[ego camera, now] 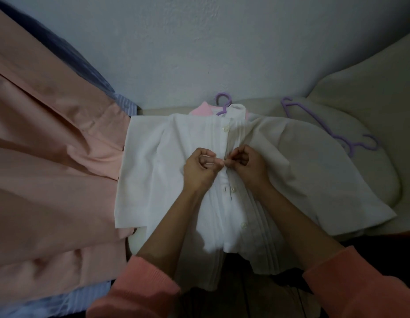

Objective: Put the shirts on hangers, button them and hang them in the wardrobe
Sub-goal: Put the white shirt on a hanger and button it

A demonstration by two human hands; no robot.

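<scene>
A white shirt (153, 161) lies face up and spread flat on a pale cushioned surface, its collar toward the wall (222, 42) and its hem toward the person. A purple hanger (223, 104) is inside it, with only the hook showing above the collar. Both hands meet on the shirt's button strip, about midway down. The left hand (199, 167) has its fingers curled and pinches the left edge of the strip; the right hand (246, 165) has its fingers curled and pinches the right edge just beside it, the fingertips of the two hands nearly touching. Buttons (225, 129) show on the strip above the hands and more below them. A pink garment (200, 110) peeks out from under the shirt's collar. A peach shirt (50, 157) lies left of the white shirt, touching its sleeve. A second purple hanger (314, 118) lies loose to the right of the white shirt.
</scene>
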